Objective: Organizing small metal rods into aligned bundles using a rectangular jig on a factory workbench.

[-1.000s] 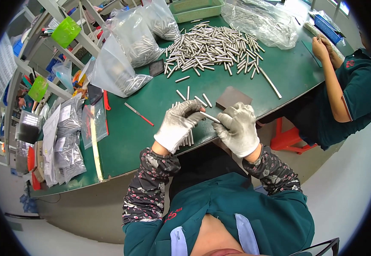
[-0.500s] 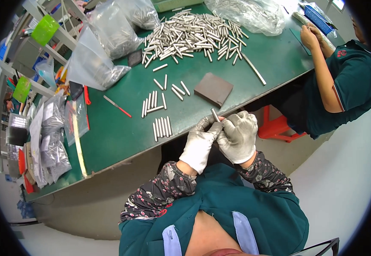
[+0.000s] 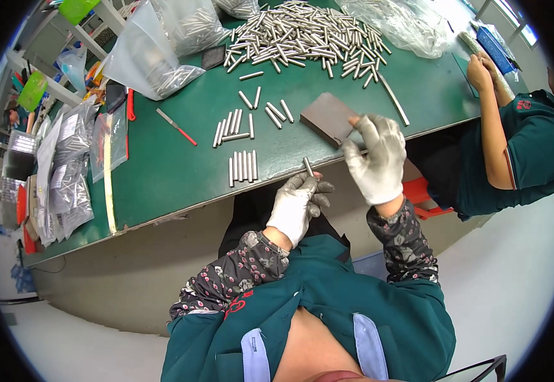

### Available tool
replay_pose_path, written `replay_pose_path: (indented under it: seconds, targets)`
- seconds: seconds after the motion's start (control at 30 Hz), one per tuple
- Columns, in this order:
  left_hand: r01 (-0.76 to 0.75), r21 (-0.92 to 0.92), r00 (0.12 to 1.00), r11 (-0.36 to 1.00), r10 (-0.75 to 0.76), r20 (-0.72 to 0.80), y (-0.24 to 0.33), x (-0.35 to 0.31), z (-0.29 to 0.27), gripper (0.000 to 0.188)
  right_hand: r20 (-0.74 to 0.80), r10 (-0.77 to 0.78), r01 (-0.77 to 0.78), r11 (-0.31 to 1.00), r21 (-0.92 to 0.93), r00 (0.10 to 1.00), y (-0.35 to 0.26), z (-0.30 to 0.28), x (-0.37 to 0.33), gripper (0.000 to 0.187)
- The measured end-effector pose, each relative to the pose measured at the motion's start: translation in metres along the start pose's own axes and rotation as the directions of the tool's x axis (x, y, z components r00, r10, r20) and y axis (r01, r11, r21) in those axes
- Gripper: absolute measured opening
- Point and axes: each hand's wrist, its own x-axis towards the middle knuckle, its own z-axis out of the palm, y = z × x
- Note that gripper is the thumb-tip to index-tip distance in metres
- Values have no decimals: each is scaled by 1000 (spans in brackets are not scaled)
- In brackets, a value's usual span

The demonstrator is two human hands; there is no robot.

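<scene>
My left hand (image 3: 293,207), in a white glove with grey-stained fingers, grips a short metal pin (image 3: 308,167) that points up just off the table's front edge. My right hand (image 3: 377,159), gloved the same way, is at the right side of a flat brown block (image 3: 329,118). Its thumb and fingers are apart; whether they touch the block I cannot tell. Left of the block lie loose pins, among them a row of upright-lying pins (image 3: 244,167) near the edge and a looser group (image 3: 231,127) behind it.
A large heap of metal pins (image 3: 302,35) covers the back of the green table (image 3: 168,172). Clear bags (image 3: 146,60) stand at the left, with a red-handled file (image 3: 178,127) nearby. A long metal strip (image 3: 393,99) lies right of the heap. At right another person (image 3: 512,140) works by a red stool (image 3: 424,194).
My right hand has left the pin and moved up and right to the brown block, its fingers spreading. My left hand keeps the pin. The view has shifted slightly.
</scene>
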Motion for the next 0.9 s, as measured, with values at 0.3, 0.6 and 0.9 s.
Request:
replay_pose_path:
  seconds: [0.3,0.6,0.9]
  targets:
    - [0,-58,999,998,2,39,-2,6,-3,15,126,18,11,974,-226,992,-1,43,25,65]
    - [-71,-2,995,997,71,72,-10,11,-8,16,156,47,-37,997,-70,987,-21,0,-16,54]
    - [-19,159,989,987,-5,149,-17,26,-18,26,118,-74,91,985,-148,990,-33,-10,-13,38]
